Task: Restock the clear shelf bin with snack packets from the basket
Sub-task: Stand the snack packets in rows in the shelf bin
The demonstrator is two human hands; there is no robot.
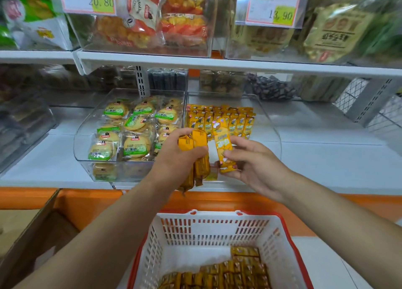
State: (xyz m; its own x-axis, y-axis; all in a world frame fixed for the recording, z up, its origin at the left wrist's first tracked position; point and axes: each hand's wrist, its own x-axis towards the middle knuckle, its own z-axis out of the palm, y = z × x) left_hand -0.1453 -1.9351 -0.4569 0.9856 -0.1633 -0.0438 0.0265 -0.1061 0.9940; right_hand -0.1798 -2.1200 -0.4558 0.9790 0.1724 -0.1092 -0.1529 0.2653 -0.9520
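A clear shelf bin (268,123) on the middle shelf holds several upright yellow snack packets (226,119) at its back. In front of it my left hand (176,158) grips a bunch of yellow packets (199,158) that hang down past the shelf edge. My right hand (254,164) pinches a single yellow packet (224,151), held upright just beside the bunch. Below, a white basket with a red rim (217,232) contains several more yellow packets (228,271) along its bottom.
A neighbouring clear bin (87,136) on the left is full of round green-labelled biscuits (134,132). The upper shelf (195,62) carries bins with price tags. A cardboard box (32,230) stands at lower left, against the orange shelf base.
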